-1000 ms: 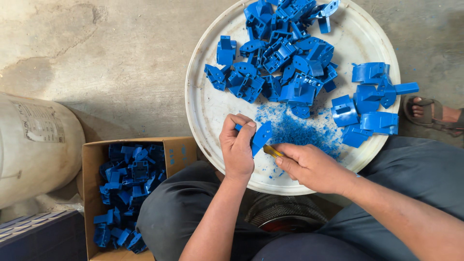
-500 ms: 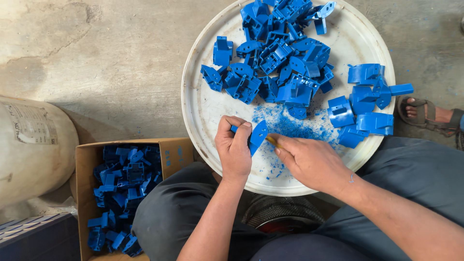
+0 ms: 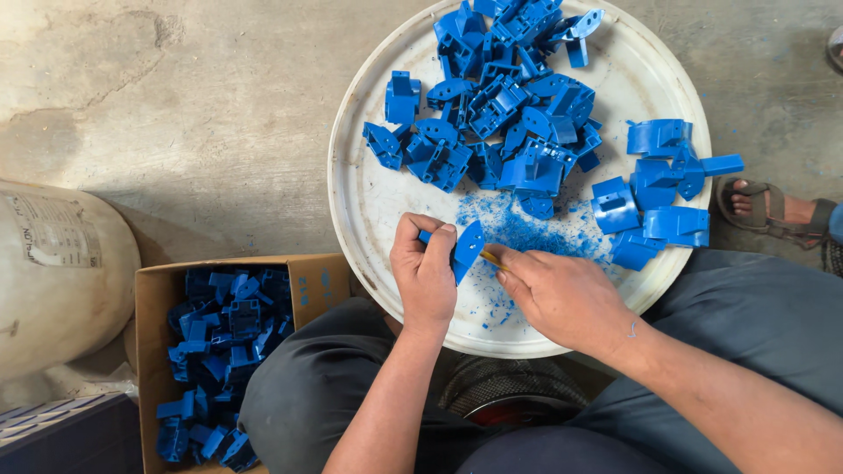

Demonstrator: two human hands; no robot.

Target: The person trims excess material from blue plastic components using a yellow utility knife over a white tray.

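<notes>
My left hand (image 3: 424, 274) grips a blue plastic part (image 3: 466, 249) over the near edge of a round white tray (image 3: 369, 202). My right hand (image 3: 558, 294) holds a small yellow-handled tool (image 3: 493, 258) with its tip against that part. Blue shavings (image 3: 527, 230) lie on the tray just beyond my hands. A large heap of blue plastic parts (image 3: 500, 96) fills the far middle of the tray. A smaller group of blue parts (image 3: 659, 189) sits at its right edge.
A cardboard box (image 3: 158, 290) with several blue parts (image 3: 224, 338) stands on the floor at my left knee. A pale sack (image 3: 53, 281) lies at far left. Another person's sandalled foot (image 3: 773, 206) rests at the right. The floor (image 3: 176, 105) is concrete.
The view has shifted slightly. My hands stay at the tray's near edge, with my right hand working the tool along the blue part held in my left.
</notes>
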